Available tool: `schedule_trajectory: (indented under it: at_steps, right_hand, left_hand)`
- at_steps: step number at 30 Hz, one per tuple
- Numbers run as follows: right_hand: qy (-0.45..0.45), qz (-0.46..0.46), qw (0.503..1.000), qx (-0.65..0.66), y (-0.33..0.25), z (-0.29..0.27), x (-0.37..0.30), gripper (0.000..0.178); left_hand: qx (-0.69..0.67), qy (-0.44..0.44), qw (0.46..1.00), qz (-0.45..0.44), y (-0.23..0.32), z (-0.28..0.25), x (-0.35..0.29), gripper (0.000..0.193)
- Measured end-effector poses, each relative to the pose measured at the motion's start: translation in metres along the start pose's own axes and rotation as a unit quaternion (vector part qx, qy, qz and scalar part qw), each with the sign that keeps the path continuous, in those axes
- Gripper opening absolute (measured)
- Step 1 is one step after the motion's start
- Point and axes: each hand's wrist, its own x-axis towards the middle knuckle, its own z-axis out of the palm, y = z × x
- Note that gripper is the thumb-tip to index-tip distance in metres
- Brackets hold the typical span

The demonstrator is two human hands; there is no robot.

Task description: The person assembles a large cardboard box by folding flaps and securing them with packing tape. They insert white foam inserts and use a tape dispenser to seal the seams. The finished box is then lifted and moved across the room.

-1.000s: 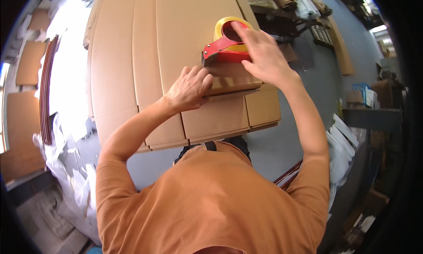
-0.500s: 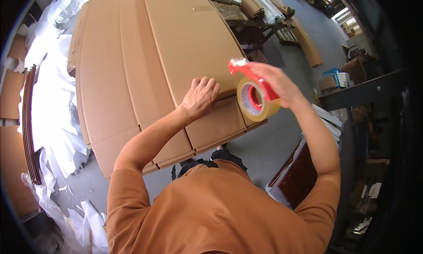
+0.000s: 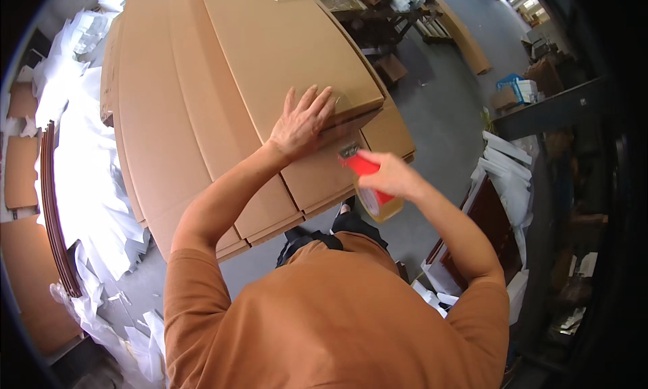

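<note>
Red handheld tape dispenser [image 3: 364, 165] with a yellowish roll [image 3: 386, 211] sits gripped in our right hand [image 3: 395, 175], its head slanting leftward and away from us, toward the long brown cardboard carton [image 3: 287, 55] our left hand [image 3: 300, 126] touches, fingers spread.

My right hand [image 3: 393, 175] partly hides the blurred red tape dispenser [image 3: 362, 165] near the front edge of the brown cardboard stack [image 3: 270, 51], whose far end is cut off.
</note>
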Motion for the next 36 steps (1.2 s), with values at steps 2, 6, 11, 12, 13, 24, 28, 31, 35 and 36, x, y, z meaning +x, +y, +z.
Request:
schedule_trajectory:
  at_steps: [2, 6, 11, 12, 13, 24, 28, 31, 35, 36]
  right_hand:
    - [-0.02, 0.016, 1.0, -0.014, 0.01, 0.013, 0.003, 0.078]
    - [-0.013, -0.004, 0.992, -0.123, 0.013, 0.023, 0.046, 0.073]
    - [-0.171, -0.04, 0.951, -0.253, 0.05, 0.028, 0.066, 0.06]
    - [-0.176, -0.056, 0.956, -0.228, 0.062, 0.014, 0.056, 0.062]
    - [-0.148, -0.08, 0.977, -0.129, 0.075, -0.007, 0.043, 0.069]
    - [-0.157, -0.208, 0.965, 0.014, 0.08, -0.276, 0.114, 0.078]
    - [-0.214, -0.342, 0.908, -0.116, -0.021, -0.287, 0.187, 0.079]
    - [-0.273, -0.37, 0.85, -0.258, -0.089, -0.251, 0.212, 0.079]
    - [-0.329, -0.343, 0.819, -0.321, -0.087, -0.226, 0.236, 0.078]
    - [-0.34, -0.35, 0.801, -0.346, -0.085, -0.229, 0.236, 0.076]
  left_hand:
    - [0.018, -0.005, 0.999, 0.043, 0.0, 0.002, 0.004, 0.071]
    - [0.374, -0.15, 0.876, 0.265, 0.017, 0.021, 0.017, 0.071]
    - [0.589, -0.252, 0.709, 0.295, 0.036, 0.069, 0.013, 0.074]
    - [0.578, -0.25, 0.714, 0.307, 0.035, 0.076, 0.009, 0.072]
    - [0.508, -0.287, 0.758, 0.292, 0.04, 0.075, 0.004, 0.072]
    - [0.042, -0.088, 0.896, -0.433, 0.087, 0.049, 0.138, 0.104]
    - [0.046, -0.004, 0.845, -0.532, 0.093, 0.069, 0.173, 0.103]
    - [0.095, 0.09, 0.826, -0.549, 0.098, 0.086, 0.173, 0.074]
    - [0.121, 0.134, 0.831, -0.526, 0.101, 0.095, 0.175, 0.036]
    - [0.112, 0.136, 0.831, -0.527, 0.103, 0.096, 0.172, 0.031]
